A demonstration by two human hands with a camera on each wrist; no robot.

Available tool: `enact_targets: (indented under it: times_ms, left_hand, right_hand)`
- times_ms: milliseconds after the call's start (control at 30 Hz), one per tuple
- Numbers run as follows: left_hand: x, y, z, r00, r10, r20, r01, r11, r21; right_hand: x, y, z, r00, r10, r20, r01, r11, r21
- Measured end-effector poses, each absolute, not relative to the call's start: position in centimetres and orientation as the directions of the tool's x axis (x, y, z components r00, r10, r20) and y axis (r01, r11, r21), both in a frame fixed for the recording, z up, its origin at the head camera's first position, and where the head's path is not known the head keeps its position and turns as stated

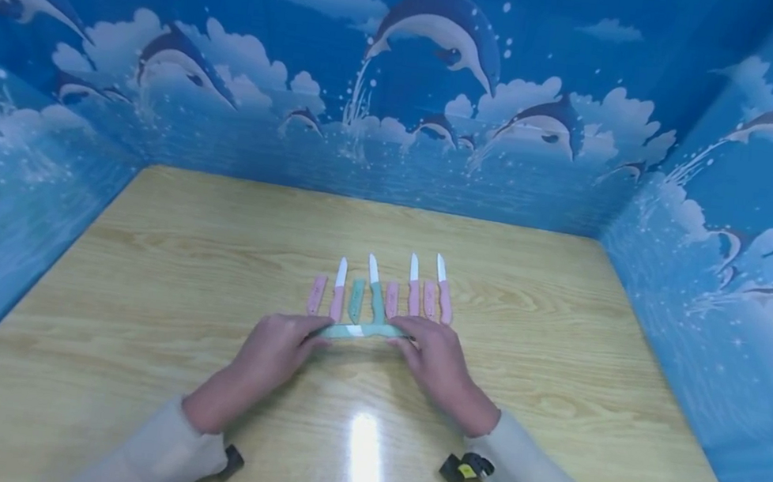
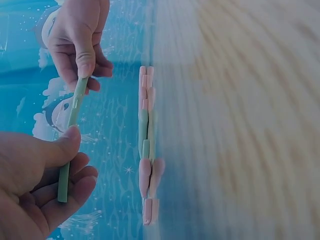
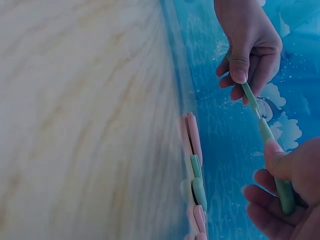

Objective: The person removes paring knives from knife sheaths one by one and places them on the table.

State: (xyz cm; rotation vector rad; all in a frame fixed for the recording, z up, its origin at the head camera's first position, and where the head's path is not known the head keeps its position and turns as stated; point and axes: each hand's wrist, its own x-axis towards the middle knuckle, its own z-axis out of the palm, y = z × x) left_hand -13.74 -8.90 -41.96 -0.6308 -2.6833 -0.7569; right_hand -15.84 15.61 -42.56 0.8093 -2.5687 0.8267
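Note:
Above the table, my left hand [image 1: 277, 346] pinches a green knife sheath [image 2: 64, 182] between thumb and fingers. My right hand [image 1: 436, 359] grips the green handle of a paring knife [image 3: 268, 131], level with the sheath and in line with it. A short stretch of white blade [image 1: 355, 331] shows between sheath and handle; the rest of the blade is hidden inside the sheath. Just beyond the hands lie a green knife [image 1: 377, 302], a green sheath [image 1: 356, 301], a pink sheath [image 1: 317, 294] and a pink knife [image 1: 339, 291], blades pointing away.
Further right in the same row are another pink sheath [image 1: 391, 299], a pink knife [image 1: 413, 295], a third pink sheath [image 1: 429, 300] and a pink knife [image 1: 445, 295]. The wood-grain table [image 1: 200, 244] is bounded by blue dolphin-printed walls [image 1: 395, 162] at the back and sides.

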Motion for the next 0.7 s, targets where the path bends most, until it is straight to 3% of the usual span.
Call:
enact_targets:
  times_ms: [700]
  left_hand:
    - [-13.69, -8.97, -41.57, -0.884, 0.312, 0.347, 0.449, 0.77, 0.453]
  right_hand:
    - [-15.7, 16.1, -42.4, -0.805, -0.398, 0.439, -0.579, 0.686, -0.44]
